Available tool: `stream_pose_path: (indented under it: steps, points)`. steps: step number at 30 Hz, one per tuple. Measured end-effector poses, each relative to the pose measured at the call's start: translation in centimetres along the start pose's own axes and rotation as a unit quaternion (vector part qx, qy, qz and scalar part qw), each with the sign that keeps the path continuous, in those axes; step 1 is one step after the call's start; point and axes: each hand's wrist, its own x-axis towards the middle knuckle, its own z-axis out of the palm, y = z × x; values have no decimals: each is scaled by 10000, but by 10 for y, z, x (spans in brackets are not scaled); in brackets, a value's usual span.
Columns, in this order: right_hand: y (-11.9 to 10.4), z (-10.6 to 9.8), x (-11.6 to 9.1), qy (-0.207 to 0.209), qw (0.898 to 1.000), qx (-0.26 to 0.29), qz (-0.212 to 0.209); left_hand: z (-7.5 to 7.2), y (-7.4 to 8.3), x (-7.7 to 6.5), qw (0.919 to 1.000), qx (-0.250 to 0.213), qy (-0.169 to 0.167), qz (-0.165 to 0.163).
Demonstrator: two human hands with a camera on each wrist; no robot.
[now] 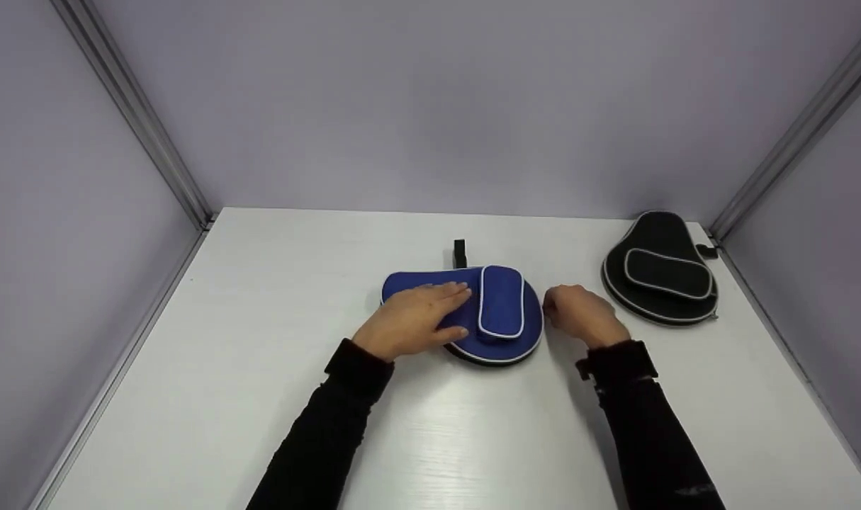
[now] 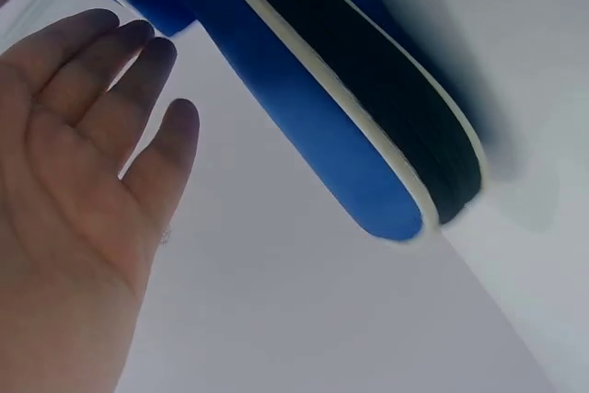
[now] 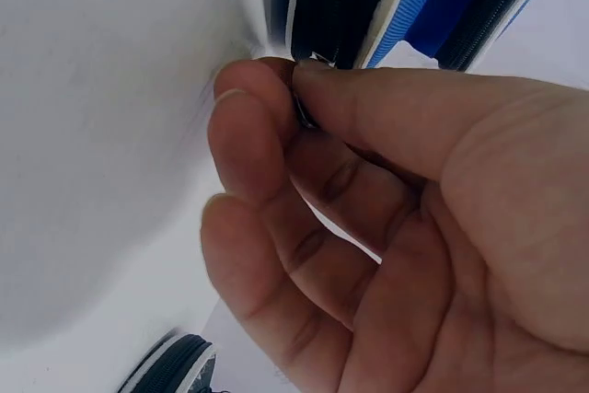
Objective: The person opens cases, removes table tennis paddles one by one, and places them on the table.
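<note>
A blue paddle-shaped case with white piping lies on the white table, its wide round end to the right. A raised pocket crosses that end. My left hand lies over the narrow part with its fingers straight; in the left wrist view the palm shows beside the blue side of the case. At the right edge, my right hand pinches a small zipper pull between thumb and index finger. The dark zipper band runs along the case's side, and the fingers mostly hide the pull.
A black case of the same shape, with a pocket and white piping, lies at the table's back right. A short black strap sticks out behind the blue case. Pale walls border the white table at back and sides.
</note>
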Motion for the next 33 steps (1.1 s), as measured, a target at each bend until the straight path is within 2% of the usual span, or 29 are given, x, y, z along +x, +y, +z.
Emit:
stream_pose_path:
  steps: [7,11,23,33]
  points:
    - [1,2,1,98,9999,-48,-19,5,-23,-6,9993,211,-34,-320]
    - [1,1,0,78,10000,-53,-4,10,-29,-6,9992,184,-28,-362]
    - [1,0,1,56,10000,-2,29,16,-26,-1,9981,237,180,-543]
    - [1,4,3,260,9996,-96,-9,18,-22,1,9951,239,279,-920]
